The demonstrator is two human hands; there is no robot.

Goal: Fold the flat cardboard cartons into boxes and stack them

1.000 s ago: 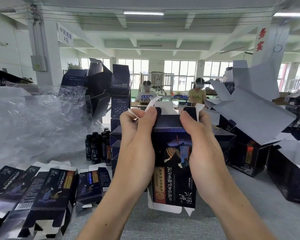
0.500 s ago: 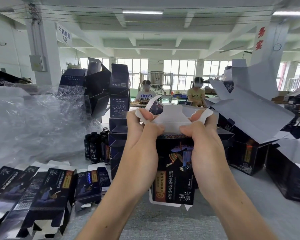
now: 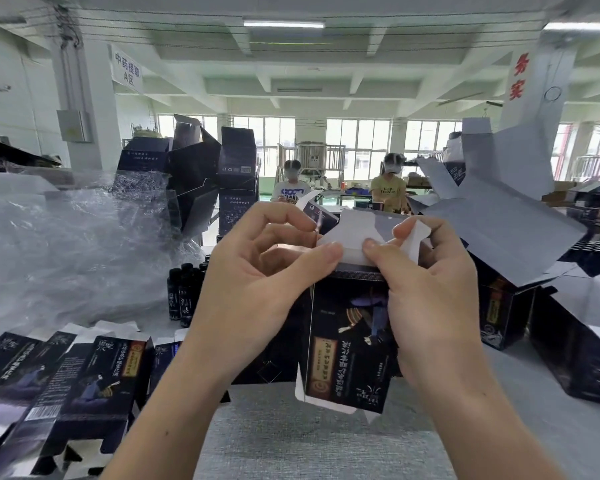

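I hold a dark printed carton (image 3: 349, 344) upright above the grey table, its artwork upside down. Its white end flaps (image 3: 357, 233) stand open at the top. My left hand (image 3: 260, 285) grips the carton's left side, thumb pressing the front flap and fingers curled on a side flap. My right hand (image 3: 430, 289) grips the right side, thumb and forefinger pinching the flaps. Flat cartons (image 3: 66, 375) lie in a pile at the lower left. Folded boxes (image 3: 236, 181) are stacked behind, left of centre.
Crumpled clear plastic wrap (image 3: 66, 244) fills the left. Small dark bottles (image 3: 184, 292) stand behind my left hand. Open boxes with raised white flaps (image 3: 506, 230) crowd the right. The grey table (image 3: 291, 441) lies below. Two people (image 3: 390, 188) work at a far bench.
Both hands have shifted up to the carton's top. The white end flaps, earlier mostly hidden by my fingers, are now spread open and pinched between thumbs and fingers.
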